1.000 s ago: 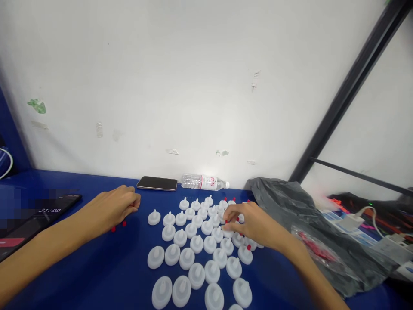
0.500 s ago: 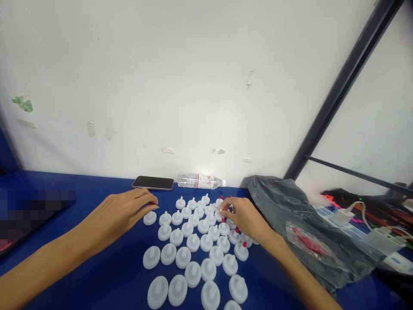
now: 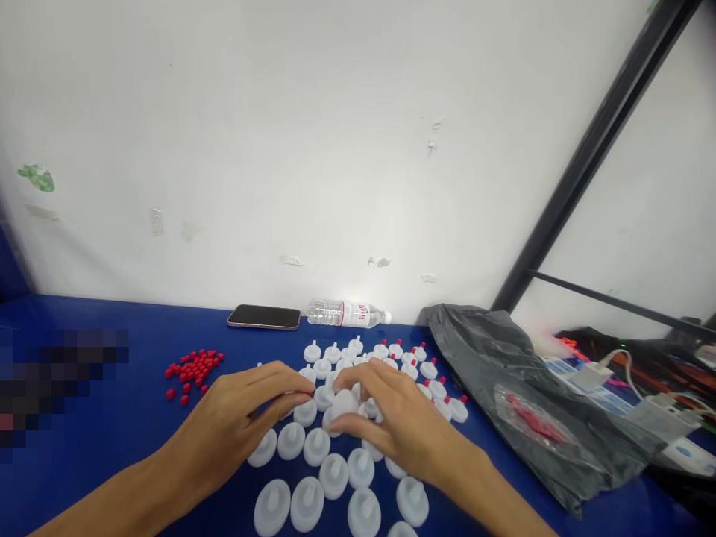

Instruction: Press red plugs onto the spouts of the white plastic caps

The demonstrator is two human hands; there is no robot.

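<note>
Between the thumb and fingertips of my left hand (image 3: 246, 418) a little red tip cap (image 3: 310, 393) just shows, so the hand is closed in a pinch. My right hand (image 3: 403, 418) grips a white nozzle cap (image 3: 344, 404) by its round edge, tilted and raised over the others; its nozzle is not plain to see. The two hands are close together but apart. Below them stand many white nozzle caps (image 3: 334, 476), mostly bare-tipped, some hidden by my hands. Nozzle caps with red tips (image 3: 459, 408) stand at the right.
Loose red tip caps (image 3: 195, 368) lie in a pile on the blue table (image 3: 128, 418). A phone (image 3: 265, 317) and a bottle (image 3: 347, 313) lie along the wall. Right of the caps are a grey plastic bag (image 3: 481, 350), a clear packet with red pieces (image 3: 537, 419) and chargers.
My left hand has moved right and down, now with a red tip cap. My right hand has come left, lifting a white nozzle cap. The red pile and red-tipped caps have come into view.
</note>
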